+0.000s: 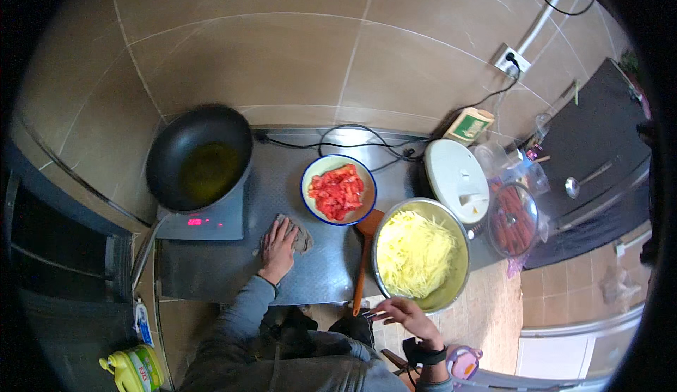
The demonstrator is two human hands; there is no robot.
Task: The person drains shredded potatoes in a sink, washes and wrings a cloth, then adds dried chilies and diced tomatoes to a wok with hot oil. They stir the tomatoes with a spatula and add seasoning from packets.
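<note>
My left hand (278, 252) presses a greyish cloth (302, 236) flat on the metal counter (317, 275). My right hand (404, 315), with a black band at the wrist, is raised near the counter's front edge; its fingers are apart, beside the handle end of a wooden spatula (362, 265). A steel bowl (465, 265) of pale yellow shreds stands just beyond that hand. Left of it, an enamel bowl with a blue rim (303, 196) holds cut red pieces, probably tomato or meat. At the left, a black wok (164, 164) with yellowish oil sits on an induction cooker (227, 228).
A rice cooker (456, 175) stands behind the steel bowl, with a carton (469, 126) behind it. Black cables (344, 145) lie along the wall. At the right are a glass lid (512, 219) over reddish sticks and a ladle (573, 187). The wok's handle (145, 254) juts towards the front left.
</note>
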